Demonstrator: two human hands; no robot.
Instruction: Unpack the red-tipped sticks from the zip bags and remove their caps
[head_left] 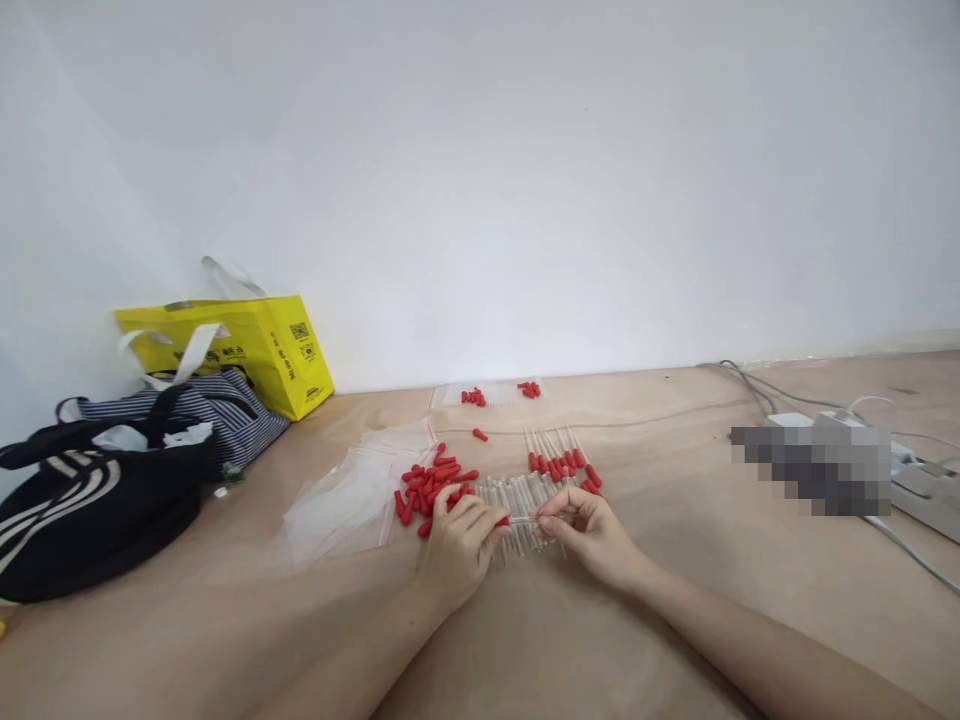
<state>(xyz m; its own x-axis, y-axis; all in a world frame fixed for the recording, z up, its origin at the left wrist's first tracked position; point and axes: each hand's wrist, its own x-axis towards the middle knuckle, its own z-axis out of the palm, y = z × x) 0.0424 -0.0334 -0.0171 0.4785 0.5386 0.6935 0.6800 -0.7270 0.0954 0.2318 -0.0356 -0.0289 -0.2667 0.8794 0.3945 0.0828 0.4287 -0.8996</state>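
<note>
My left hand [459, 545] is closed around a red rubber bulb [503, 521], whose end shows past the fingertips. A clear glass dropper tube [526, 519] runs sideways from that bulb to my right hand [589, 530], which pinches its other end. Whether the tube sits inside the bulb cannot be made out. Beneath both hands lies a row of bare glass tubes [516, 492]. A heap of loose red bulbs [429, 482] is just left of the row, partly behind my left hand. Beyond my right hand, several droppers with red bulbs fitted [559, 464] lie side by side.
Clear plastic bags [341, 505] are spread at the left. Farther back are a single bulb [480, 435] and a clear bag [499, 395] with red-bulbed droppers. A yellow bag [277, 350] and black bag [97, 510] stand left; cables and a power strip [930, 492] lie right.
</note>
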